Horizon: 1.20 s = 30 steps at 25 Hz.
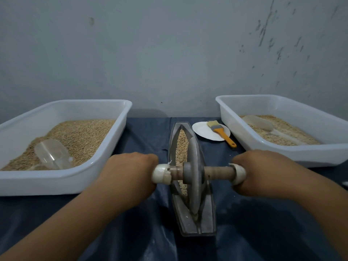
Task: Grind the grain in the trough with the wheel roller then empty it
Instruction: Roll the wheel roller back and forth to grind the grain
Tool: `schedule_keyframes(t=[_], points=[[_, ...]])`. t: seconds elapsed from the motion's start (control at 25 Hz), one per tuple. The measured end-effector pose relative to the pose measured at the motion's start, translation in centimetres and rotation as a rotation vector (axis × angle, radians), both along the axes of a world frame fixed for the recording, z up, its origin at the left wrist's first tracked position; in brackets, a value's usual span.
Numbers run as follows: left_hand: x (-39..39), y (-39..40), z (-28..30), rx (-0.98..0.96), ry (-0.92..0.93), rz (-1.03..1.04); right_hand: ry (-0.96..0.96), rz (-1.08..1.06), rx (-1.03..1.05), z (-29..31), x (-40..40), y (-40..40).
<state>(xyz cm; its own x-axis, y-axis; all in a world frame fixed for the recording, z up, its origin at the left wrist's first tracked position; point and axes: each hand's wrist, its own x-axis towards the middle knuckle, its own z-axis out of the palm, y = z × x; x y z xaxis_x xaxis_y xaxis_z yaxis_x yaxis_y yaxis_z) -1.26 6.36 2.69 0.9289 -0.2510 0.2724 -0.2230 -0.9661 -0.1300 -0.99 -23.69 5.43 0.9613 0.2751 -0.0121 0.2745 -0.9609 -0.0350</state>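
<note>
Trough (204, 221): long grey boat-shaped vessel on the dark worktop (146, 140), long axis running straight away from the person; near end closest to the body, far end pointing at the wall.

Left hand (130, 172): left of the trough, fingers wrapped round the left end of the axle.

Right hand (263, 172): right of the trough, fingers wrapped round the right end. Both hands equally near, level with each other.

Wheel (194, 174): upright disc seated in the trough's near half, axle crosswise to the trough. Judged next move: push away along the trough's length.

Grain (181, 144): in the trough, mostly beyond the wheel.

Plate (203, 130) with brush (221, 131): right of the trough's far end.

Left tub (105, 146): left of the trough, holding grain and a clear scoop (50, 153).

Right tub (282, 149): right of the trough, thinner grain layer.
</note>
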Motion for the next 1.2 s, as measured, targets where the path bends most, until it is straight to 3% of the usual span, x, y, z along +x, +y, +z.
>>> schedule_keyframes(t=[0.32, 0.6, 0.8, 0.96, 1.2], points=[[4.9, -2.2, 1.5, 0.007, 0.131, 0.047, -0.043, -0.089, 0.046, -1.5, 4.8, 1.9], [0.8, -0.8, 0.7, 0.082, -0.033, -0.010, 0.109, -0.020, 0.058, -0.8, 0.6, -0.2], [3.3, -1.2, 0.3, -0.024, 0.099, 0.057, -0.140, -0.071, -0.027, -1.1, 3.2, 2.0], [3.9, -1.8, 1.2, -0.034, 0.155, 0.059, -0.076, -0.078, -0.006, -0.7, 4.2, 2.3], [0.1, -1.0, 0.4, 0.050, -0.032, 0.016, 0.003, -0.031, -0.006, -0.9, 0.5, 0.7]])
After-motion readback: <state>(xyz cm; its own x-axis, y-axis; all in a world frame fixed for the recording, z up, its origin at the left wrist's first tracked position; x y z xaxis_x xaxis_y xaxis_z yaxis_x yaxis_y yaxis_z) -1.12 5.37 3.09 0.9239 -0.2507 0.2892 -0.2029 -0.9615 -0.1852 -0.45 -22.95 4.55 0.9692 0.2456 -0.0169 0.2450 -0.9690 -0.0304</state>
